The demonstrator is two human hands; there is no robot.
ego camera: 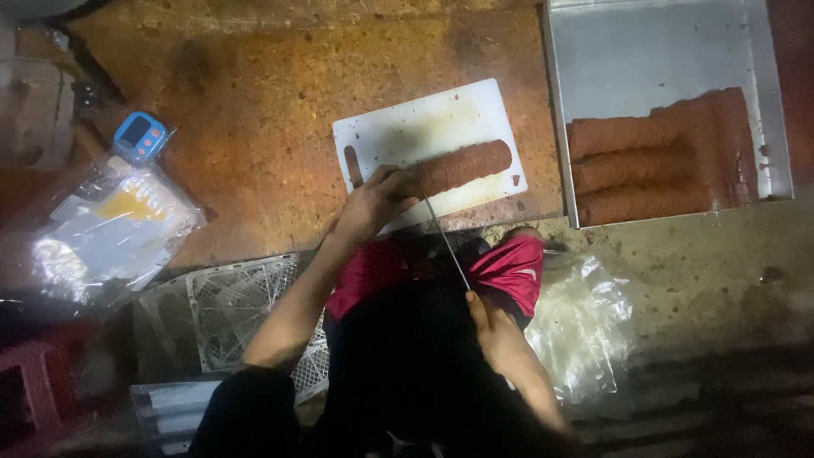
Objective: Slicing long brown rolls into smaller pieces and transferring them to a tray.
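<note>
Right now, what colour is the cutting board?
White, with reddish-brown smears; the cutting board shows in the head view.

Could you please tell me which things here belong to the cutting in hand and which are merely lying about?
In use: left hand on the brown roll, right hand with the knife, white cutting board, metal tray of more rolls.

Lying about: blue timer, plastic bags, wire rack.

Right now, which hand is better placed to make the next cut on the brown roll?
The right hand: it holds the knife, blade reaching to the brown roll on the white cutting board. The left hand presses on the roll's end.
</note>
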